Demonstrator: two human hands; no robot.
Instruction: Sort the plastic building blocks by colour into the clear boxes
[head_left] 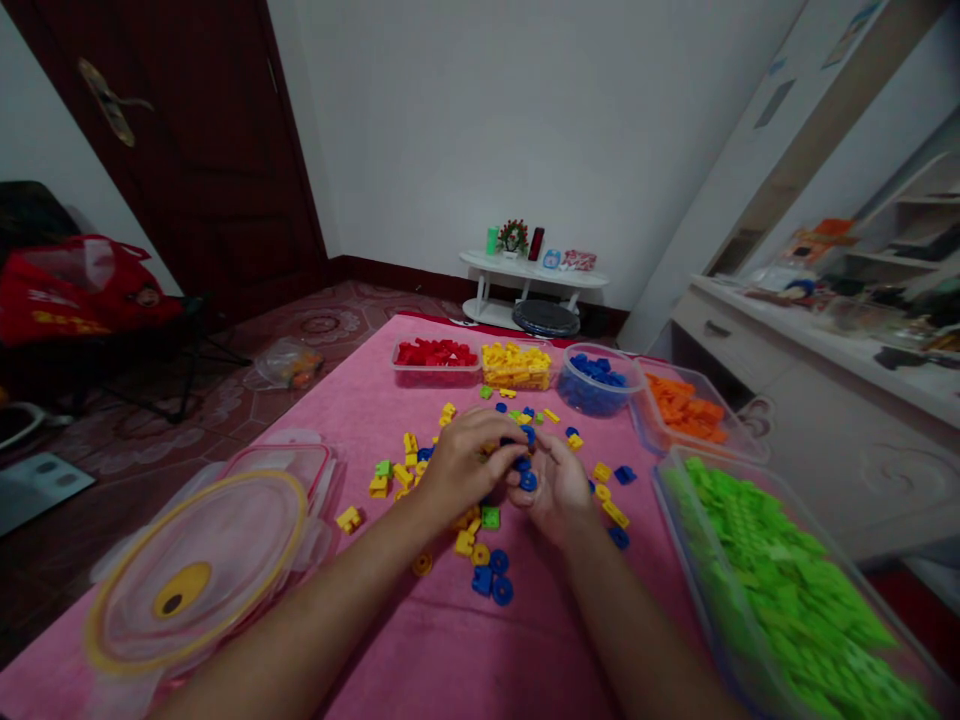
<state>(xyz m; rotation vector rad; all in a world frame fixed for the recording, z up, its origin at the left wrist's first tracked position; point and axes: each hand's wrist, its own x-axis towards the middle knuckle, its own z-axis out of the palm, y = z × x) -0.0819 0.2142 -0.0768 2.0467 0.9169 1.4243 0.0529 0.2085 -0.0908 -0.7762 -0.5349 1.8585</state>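
Both hands meet over a scatter of small plastic blocks (pixel 480 545) on a pink cloth (pixel 465 650). My left hand (pixel 469 462) is curled, palm down, its fingertips pinching blue blocks (pixel 525 468) against my right hand. My right hand (pixel 556 487) lies palm up and cupped, holding those blue blocks. Loose yellow, blue and green pieces lie around and beneath both hands.
Tubs at the back hold red (pixel 435 355), yellow (pixel 516 365), blue (pixel 598 380) and orange blocks (pixel 684 405). A large tub of green blocks (pixel 787 590) stands right. Stacked clear lids (pixel 202 570) lie left. White cabinet (pixel 817 420) stands right, dark door (pixel 202 150) behind.
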